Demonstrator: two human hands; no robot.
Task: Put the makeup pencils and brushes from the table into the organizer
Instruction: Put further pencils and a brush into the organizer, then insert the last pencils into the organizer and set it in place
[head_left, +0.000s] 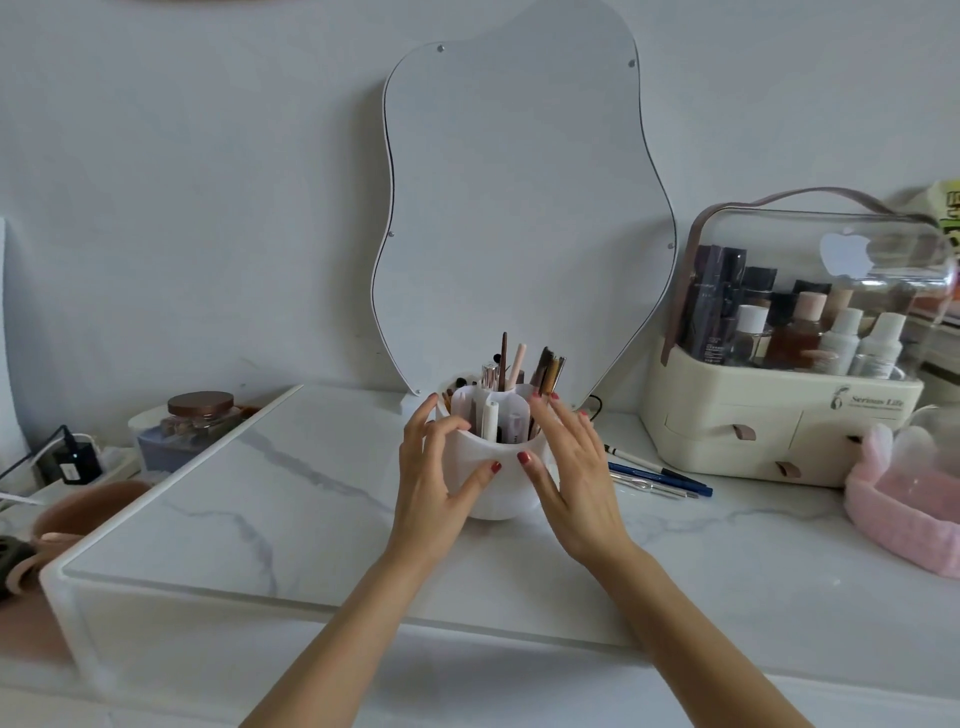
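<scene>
I had both hands on the white organizer (498, 483) at mid-counter: left hand (434, 483) and right hand (571, 488), fingers spread, each grip loose on its sides. Most brushes already stood inside; several pencils (657, 475) (blue ones among them) lay just right, still waiting.

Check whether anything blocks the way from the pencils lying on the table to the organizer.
Only the right hand does: it touches the organizer on the side facing the pencils. The table between them looks otherwise bare.
</scene>
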